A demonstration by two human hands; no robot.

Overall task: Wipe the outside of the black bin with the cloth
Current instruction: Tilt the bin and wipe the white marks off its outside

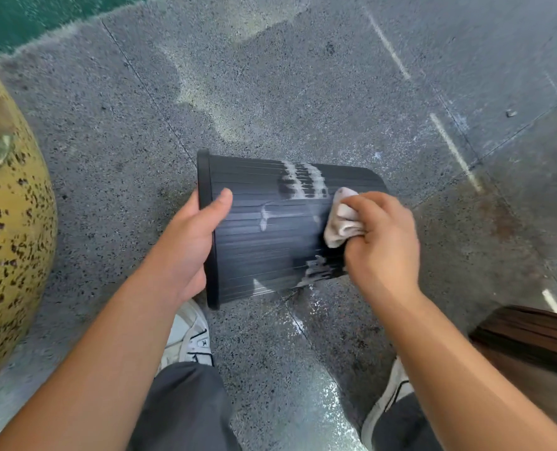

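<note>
A black ribbed bin [270,242] is held on its side above the floor, with its open rim to the left and its base to the right. White soapy streaks mark its wall near the top and the lower right. My left hand [186,242] grips the rim, with the thumb lying on the outer wall. My right hand [384,242] holds a bunched white cloth [342,219] pressed against the bin's wall near the base end.
The floor [270,92] is wet grey speckled stone with dark joints. A large yellow speckled rounded object [13,229] stands at the left. A dark brown wooden thing [531,336] sits at the lower right. My two shoes [189,336] are below the bin.
</note>
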